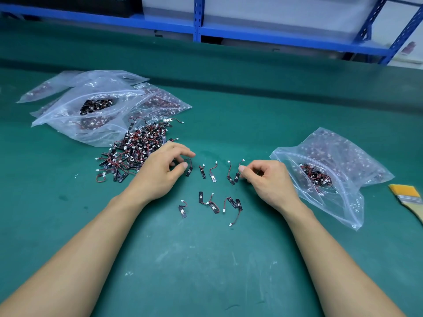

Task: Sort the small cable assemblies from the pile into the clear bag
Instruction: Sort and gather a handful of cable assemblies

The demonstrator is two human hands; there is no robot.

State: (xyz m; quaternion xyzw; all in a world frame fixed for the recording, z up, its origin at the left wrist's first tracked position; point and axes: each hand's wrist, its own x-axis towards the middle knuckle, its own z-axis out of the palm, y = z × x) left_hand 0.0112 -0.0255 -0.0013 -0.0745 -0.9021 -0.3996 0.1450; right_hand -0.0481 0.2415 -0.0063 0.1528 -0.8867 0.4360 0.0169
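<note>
Centrally, the fingers [242,168] of the right hand [269,179] pinch the thin wire of one cable assembly [237,176], while the left hand [160,171] curls thumb and forefinger narrowly about the wire loop of a second assembly [189,170]; whether it has a firm grip cannot be told. Such pieces are judged featherlight, with limp wire, a stiff black strip and a small white plug, so best lifted by the strip or mid-wire. Both wrists lie low over the green surface [206,259], forearms converging, between the pile [137,147] at left and the open clear bag [332,161] just beside the right hand.
</note>
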